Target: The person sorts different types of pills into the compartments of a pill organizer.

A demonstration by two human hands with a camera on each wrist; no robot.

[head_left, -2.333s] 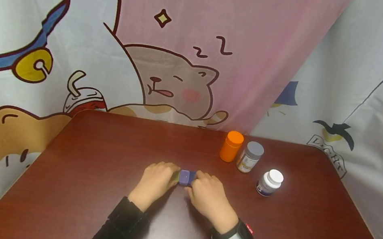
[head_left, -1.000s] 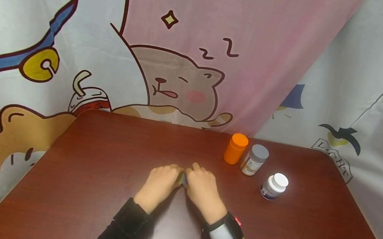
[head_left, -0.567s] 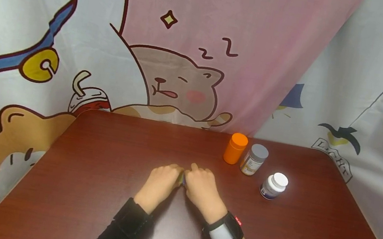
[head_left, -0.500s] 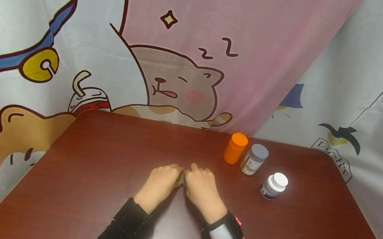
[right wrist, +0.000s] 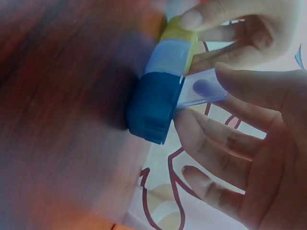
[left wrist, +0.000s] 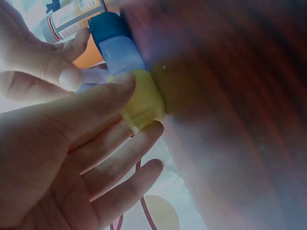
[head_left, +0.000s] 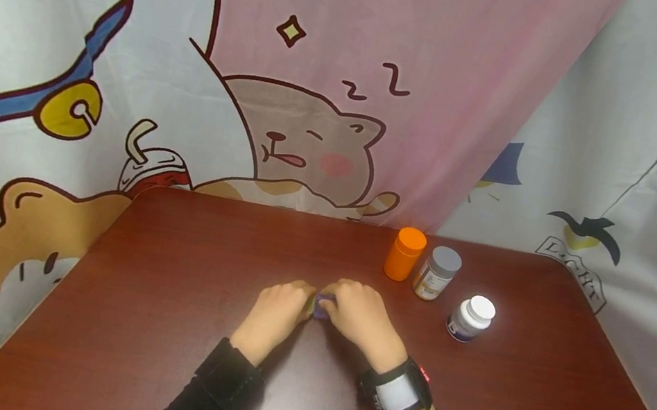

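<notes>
Two hands work on a small three-part box (right wrist: 165, 57), its clear purple lid (right wrist: 201, 88) raised.

The left hand (head_left: 279, 309) pinches the yellow end (left wrist: 144, 98) between thumb and forefinger, while its other fingers are spread loosely; the right hand (head_left: 361, 313) pinches the raised lid between thumb and fingers, the others half bent. The box lies on the brown surface (head_left: 168, 266), in front of the person, between the two hands. Its long axis goes from left to right: yellow end to the left, purple in the middle, dark blue end (right wrist: 152, 105) to the right, which from above the right hand hides. Farther away at the right, well apart from the hands, stand upright an orange bottle (head_left: 405, 254), a grey-lidded jar (head_left: 436, 273) just beside it, and, nearer, a white bottle (head_left: 471, 319).
</notes>
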